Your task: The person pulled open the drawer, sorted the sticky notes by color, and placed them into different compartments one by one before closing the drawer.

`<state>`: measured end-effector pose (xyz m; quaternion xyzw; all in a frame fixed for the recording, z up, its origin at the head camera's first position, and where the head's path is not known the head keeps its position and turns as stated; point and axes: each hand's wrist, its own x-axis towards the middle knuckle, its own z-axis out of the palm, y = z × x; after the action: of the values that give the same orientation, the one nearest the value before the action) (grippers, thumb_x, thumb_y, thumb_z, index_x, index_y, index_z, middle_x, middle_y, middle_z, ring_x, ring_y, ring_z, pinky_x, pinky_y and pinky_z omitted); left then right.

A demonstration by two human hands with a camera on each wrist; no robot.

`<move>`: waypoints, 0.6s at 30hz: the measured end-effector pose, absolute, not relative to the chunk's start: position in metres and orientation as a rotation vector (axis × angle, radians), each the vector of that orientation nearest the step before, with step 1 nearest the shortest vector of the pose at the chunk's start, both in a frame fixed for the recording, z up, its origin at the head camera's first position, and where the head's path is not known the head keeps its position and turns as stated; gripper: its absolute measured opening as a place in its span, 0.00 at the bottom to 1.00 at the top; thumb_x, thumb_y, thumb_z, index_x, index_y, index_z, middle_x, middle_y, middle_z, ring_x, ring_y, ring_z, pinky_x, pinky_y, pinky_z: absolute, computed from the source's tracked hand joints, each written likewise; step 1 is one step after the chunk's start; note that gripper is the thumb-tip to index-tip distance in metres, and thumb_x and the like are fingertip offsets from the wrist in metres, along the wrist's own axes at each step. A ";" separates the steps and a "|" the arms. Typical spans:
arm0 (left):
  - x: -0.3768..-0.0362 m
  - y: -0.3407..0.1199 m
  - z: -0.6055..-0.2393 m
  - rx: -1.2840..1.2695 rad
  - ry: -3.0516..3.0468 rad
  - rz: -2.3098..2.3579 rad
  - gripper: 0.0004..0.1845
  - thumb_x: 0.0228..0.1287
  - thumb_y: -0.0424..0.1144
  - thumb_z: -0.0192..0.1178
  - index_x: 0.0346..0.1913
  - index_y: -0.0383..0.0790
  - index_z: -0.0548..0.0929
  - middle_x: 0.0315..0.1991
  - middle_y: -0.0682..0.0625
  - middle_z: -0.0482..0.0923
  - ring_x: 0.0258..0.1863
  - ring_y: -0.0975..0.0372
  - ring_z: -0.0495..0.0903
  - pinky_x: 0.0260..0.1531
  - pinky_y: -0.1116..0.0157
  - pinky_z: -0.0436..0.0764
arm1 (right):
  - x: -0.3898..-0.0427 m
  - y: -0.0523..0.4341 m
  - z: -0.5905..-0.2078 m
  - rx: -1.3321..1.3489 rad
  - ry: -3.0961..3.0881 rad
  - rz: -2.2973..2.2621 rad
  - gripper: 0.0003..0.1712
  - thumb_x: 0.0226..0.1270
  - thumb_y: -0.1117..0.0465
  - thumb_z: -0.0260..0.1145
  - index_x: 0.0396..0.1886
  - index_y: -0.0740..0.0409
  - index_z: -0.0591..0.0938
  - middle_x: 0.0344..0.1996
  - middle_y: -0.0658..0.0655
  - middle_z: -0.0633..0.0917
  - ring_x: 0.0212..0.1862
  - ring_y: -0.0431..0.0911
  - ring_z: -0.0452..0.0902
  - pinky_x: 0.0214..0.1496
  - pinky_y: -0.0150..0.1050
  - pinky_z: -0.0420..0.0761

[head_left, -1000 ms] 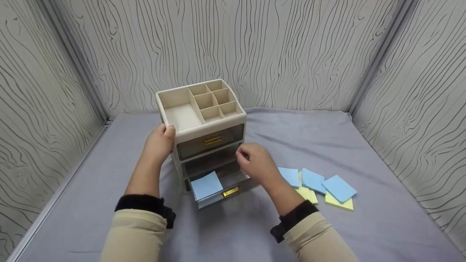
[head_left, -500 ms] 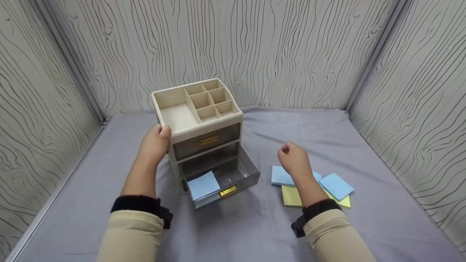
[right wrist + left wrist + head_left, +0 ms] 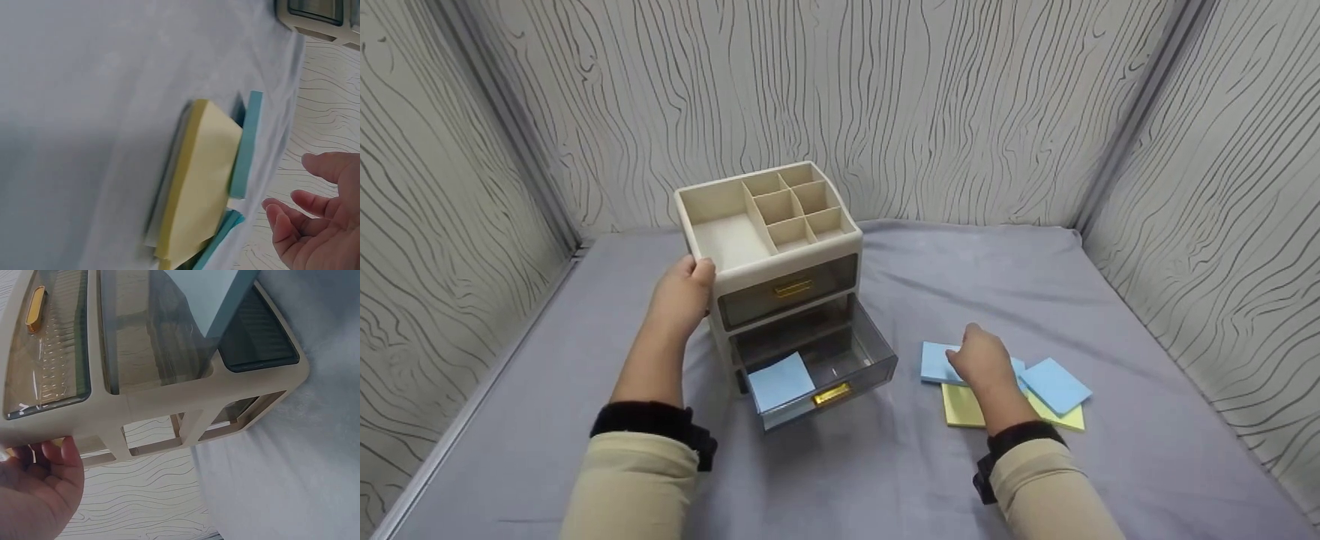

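Left hand steadies organizer; right hand over sticky-note pads.
My left hand grips the beige organizer at its top left corner; its bottom drawer stands open, blue pad inside. My right hand, fingers loosely spread and holding nothing, hovers over the blue and yellow pads on the grey cloth.

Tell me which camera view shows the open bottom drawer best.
The head view: the whole open drawer shows, with a blue note pad inside and its gold handle. The left wrist view shows the drawer only partly, from close by. The right wrist view misses it.
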<state>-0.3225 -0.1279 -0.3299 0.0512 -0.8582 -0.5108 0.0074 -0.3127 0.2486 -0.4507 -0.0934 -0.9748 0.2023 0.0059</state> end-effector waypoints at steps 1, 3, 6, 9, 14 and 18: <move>-0.323 -0.128 -0.330 0.156 -2.683 -1.596 0.18 0.68 0.45 0.33 0.46 0.36 0.67 0.48 0.40 0.68 0.44 0.52 0.68 0.47 0.55 0.72 | -0.312 0.249 -0.453 -0.298 -3.061 0.630 0.23 0.60 0.58 0.62 0.45 0.74 0.71 0.39 0.70 0.78 0.44 0.61 0.75 0.45 0.51 0.74; -0.323 -0.128 -0.330 0.158 -2.690 -1.588 0.17 0.68 0.45 0.33 0.44 0.36 0.67 0.47 0.40 0.68 0.43 0.52 0.69 0.46 0.56 0.72 | -0.312 0.250 -0.457 -0.316 -3.079 0.633 0.26 0.59 0.58 0.62 0.49 0.76 0.69 0.41 0.71 0.78 0.46 0.62 0.74 0.47 0.51 0.74; -0.323 -0.128 -0.330 0.153 -2.691 -1.586 0.15 0.68 0.45 0.34 0.41 0.37 0.66 0.42 0.40 0.68 0.42 0.52 0.68 0.44 0.57 0.72 | -0.313 0.248 -0.463 -0.348 -3.100 0.628 0.32 0.59 0.57 0.63 0.55 0.77 0.66 0.46 0.73 0.76 0.48 0.63 0.73 0.50 0.52 0.73; -0.323 -0.129 -0.330 0.145 -2.689 -1.583 0.14 0.68 0.45 0.34 0.38 0.38 0.65 0.38 0.40 0.67 0.40 0.53 0.68 0.43 0.58 0.72 | -0.313 0.246 -0.468 -0.368 -3.111 0.606 0.36 0.57 0.55 0.65 0.56 0.76 0.64 0.46 0.74 0.75 0.48 0.63 0.73 0.50 0.52 0.72; -0.323 -0.129 -0.331 0.142 -2.682 -1.586 0.14 0.68 0.45 0.34 0.37 0.39 0.65 0.37 0.42 0.66 0.40 0.53 0.68 0.43 0.58 0.73 | -0.313 0.239 -0.477 -0.345 -3.142 0.482 0.37 0.51 0.53 0.70 0.53 0.73 0.67 0.40 0.72 0.78 0.44 0.64 0.74 0.45 0.53 0.74; -0.323 -0.129 -0.331 0.133 -2.692 -1.582 0.14 0.69 0.45 0.33 0.36 0.39 0.64 0.33 0.43 0.64 0.38 0.54 0.68 0.41 0.59 0.72 | -0.310 0.236 -0.479 -0.346 -3.158 0.426 0.35 0.48 0.53 0.70 0.50 0.70 0.69 0.39 0.71 0.77 0.45 0.64 0.72 0.41 0.54 0.75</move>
<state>-0.3231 -0.1288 -0.3307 0.0425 -0.8613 -0.5063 0.0081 -0.3104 0.2362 -0.4790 -0.1081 -0.9847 0.1328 -0.0317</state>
